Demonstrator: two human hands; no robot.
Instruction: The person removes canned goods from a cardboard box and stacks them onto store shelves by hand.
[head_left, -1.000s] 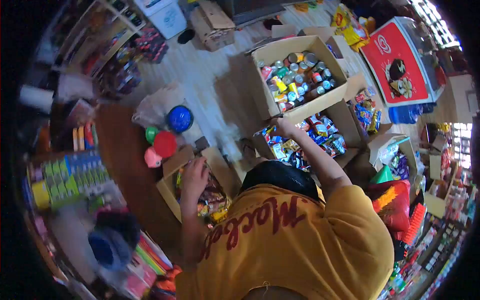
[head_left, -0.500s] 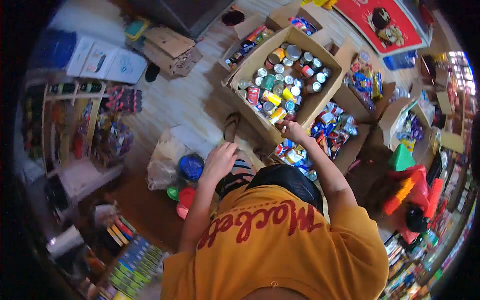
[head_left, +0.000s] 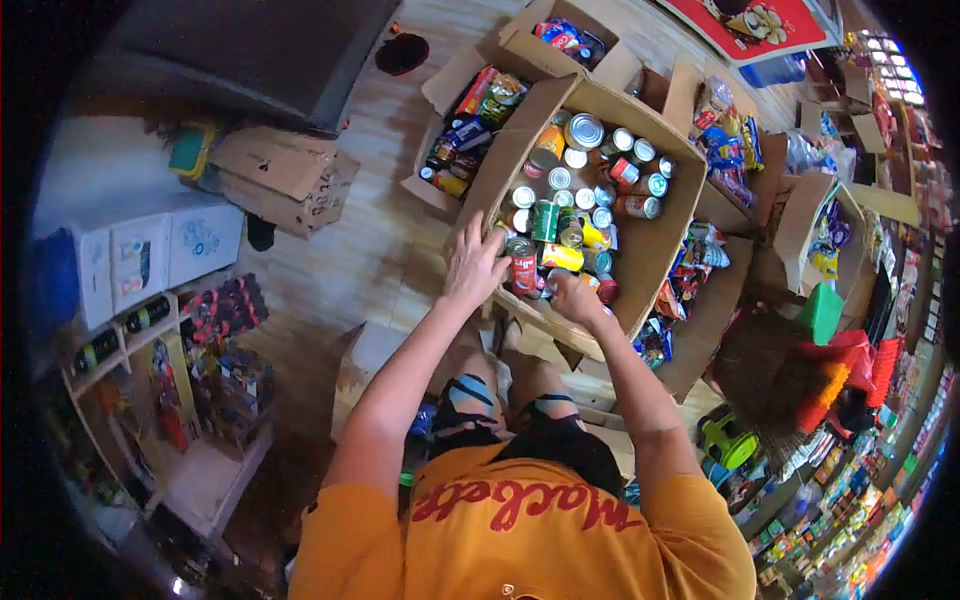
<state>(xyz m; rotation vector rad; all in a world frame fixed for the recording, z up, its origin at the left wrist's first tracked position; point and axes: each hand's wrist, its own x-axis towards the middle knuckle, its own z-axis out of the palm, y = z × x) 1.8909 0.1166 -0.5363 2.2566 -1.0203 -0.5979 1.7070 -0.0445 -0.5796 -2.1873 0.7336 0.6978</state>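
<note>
A large open cardboard box (head_left: 655, 290) stands in front of me, filled with many upright and tipped food cans. My left hand (head_left: 474, 264) reaches over its near left corner, fingers apart, close to a red can (head_left: 523, 266). At the near wall, my right hand (head_left: 577, 298) is inside the rim with its fingers curled; what they hold, if anything, is hidden. Just beyond the two hands lie a yellow can (head_left: 562, 256) on its side and a green can (head_left: 545, 221). Silver-lidded cans fill the rest of the box.
Smaller cartons of packaged goods surround the box, including a left carton (head_left: 490, 110) and a right carton (head_left: 715, 325) of snack packets. A closed brown carton (head_left: 275, 175) sits on the floor at left. Stocked shelves (head_left: 850, 510) line the right side.
My left hand has moved from near my knee up to the box's corner. My right hand stays by the near wall. The view has shifted and the box appears nearer.
</note>
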